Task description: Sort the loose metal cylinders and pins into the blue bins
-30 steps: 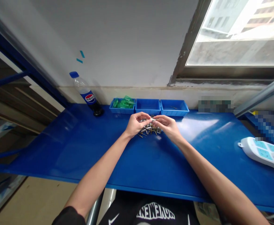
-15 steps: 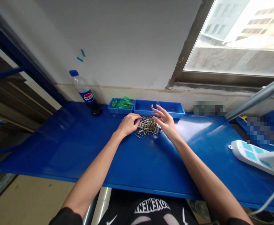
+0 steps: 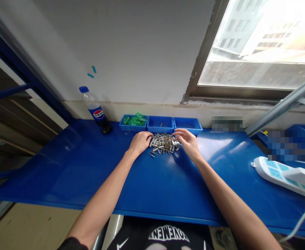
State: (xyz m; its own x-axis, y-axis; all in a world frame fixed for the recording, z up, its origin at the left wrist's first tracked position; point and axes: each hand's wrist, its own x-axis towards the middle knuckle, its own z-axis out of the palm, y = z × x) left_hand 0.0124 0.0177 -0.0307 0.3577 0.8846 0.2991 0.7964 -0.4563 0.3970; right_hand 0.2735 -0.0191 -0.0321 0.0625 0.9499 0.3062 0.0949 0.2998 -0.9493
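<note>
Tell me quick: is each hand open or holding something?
Left hand: curled beside the metal parts; grip cannot be told.
Right hand: curled by their right edge; grip cannot be told.

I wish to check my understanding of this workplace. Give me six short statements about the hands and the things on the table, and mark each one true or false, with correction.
1. The left hand is at the left side of the metal parts. True.
2. The bottle lies on its side. False: it stands upright on the table.
3. The green pieces are in the left tray. True.
4. The right hand is on the bottle. False: it is at the right side of the metal parts.
5. The middle tray has a small metal piece inside. True.
6. The power strip is black. False: it is white and light blue.
</note>
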